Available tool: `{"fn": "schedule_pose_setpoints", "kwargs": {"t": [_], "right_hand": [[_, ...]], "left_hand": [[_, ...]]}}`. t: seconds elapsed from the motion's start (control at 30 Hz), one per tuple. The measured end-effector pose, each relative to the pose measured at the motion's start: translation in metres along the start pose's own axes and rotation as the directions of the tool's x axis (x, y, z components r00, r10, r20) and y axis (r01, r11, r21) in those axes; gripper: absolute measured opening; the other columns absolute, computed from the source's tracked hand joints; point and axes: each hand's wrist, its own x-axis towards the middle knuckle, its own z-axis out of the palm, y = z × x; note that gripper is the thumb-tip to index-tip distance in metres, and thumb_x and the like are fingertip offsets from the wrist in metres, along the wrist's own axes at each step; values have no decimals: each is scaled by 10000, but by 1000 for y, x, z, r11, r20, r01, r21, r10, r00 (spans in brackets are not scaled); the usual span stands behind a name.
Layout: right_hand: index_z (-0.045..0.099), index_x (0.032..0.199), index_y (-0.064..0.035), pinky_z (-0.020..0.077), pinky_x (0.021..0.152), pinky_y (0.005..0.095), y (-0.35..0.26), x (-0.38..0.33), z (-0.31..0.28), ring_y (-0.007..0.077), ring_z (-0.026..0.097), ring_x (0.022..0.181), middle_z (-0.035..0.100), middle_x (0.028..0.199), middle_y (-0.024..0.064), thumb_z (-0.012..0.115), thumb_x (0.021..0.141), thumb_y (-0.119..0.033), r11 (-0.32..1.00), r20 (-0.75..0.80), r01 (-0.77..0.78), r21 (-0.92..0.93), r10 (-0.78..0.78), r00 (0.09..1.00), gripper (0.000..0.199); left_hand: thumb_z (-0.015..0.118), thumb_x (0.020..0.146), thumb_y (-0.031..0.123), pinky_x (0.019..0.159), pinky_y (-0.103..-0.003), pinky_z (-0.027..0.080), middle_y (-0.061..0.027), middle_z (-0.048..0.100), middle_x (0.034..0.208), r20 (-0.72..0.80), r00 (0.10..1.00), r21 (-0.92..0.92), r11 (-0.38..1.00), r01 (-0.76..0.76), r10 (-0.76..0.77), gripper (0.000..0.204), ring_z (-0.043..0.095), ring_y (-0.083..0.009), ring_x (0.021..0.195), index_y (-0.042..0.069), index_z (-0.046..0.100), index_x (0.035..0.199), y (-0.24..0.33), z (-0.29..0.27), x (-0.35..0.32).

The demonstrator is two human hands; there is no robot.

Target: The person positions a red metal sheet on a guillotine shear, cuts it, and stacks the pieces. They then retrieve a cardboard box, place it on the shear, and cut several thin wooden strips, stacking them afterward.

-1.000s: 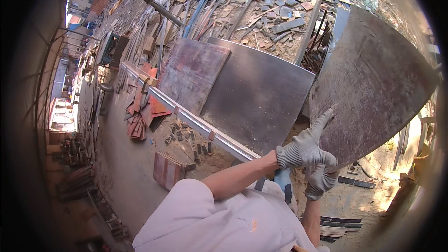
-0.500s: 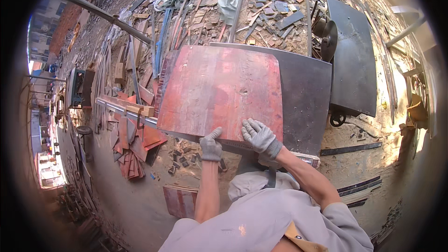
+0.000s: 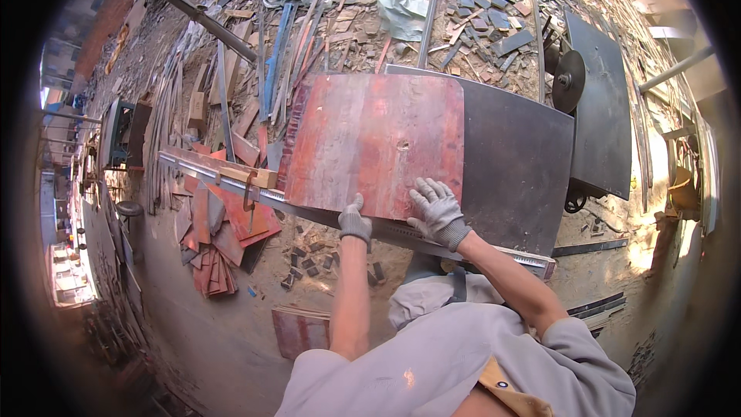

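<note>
A reddish, worn plywood panel [image 3: 363, 139] lies flat on a dark metal table [image 3: 513, 154], covering the table's left part. Both my hands wear grey work gloves. My left hand [image 3: 355, 220] grips the panel's near edge, thumb on top and the other fingers hidden beneath. Near the panel's front right corner, my right hand [image 3: 438, 212] rests on its face with fingers spread. A metal rail [image 3: 401, 235] with scale markings runs along the table's near side, below both hands.
A bare round saw blade [image 3: 569, 81] stands beside a second dark tabletop [image 3: 602, 108] at the right. A wooden block [image 3: 258, 177] with a clamp [image 3: 248, 191] sits on the rail's left part. Red panel offcuts [image 3: 212, 239] and small blocks [image 3: 312, 255] litter the ground.
The panel has turned slightly, its near edge now more in line with the rail. More of the table shows at its right. Both hands have stayed on it, and the view has shifted.
</note>
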Motion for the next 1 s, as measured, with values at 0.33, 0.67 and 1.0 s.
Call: {"fn": "schedule_pose_setpoints", "kwargs": {"t": [0.33,0.67,1.0], "right_hand": [[453,1507,29,503,1061,479,39,56,12,448,652,1240,673,1306,312,642,949,-631,380,286,-749,543,755,590,884],[484,1456,30,528,1050,502,56,82,40,410,675,1230,648,1327,325,800,817,-565,1,522,-877,481,803,287,929],[542,1417,41,494,1111,499,71,68,46,415,569,1352,571,1443,295,852,764,-580,73,447,-926,371,860,247,953]], "left_hand": [[788,949,143,1116,-506,516,-152,665,1355,177,984,-72,997,-8,21,483,650,-326,1213,-41,612,1359,78,-5,53],[729,995,252,973,-586,614,-307,542,1460,-20,997,349,934,78,-75,634,615,-458,1276,-51,451,1478,64,1,53],[730,1001,395,1045,-530,561,-310,493,1538,148,988,331,940,-86,39,755,550,-452,1382,-71,433,1515,30,-29,-26]]}}
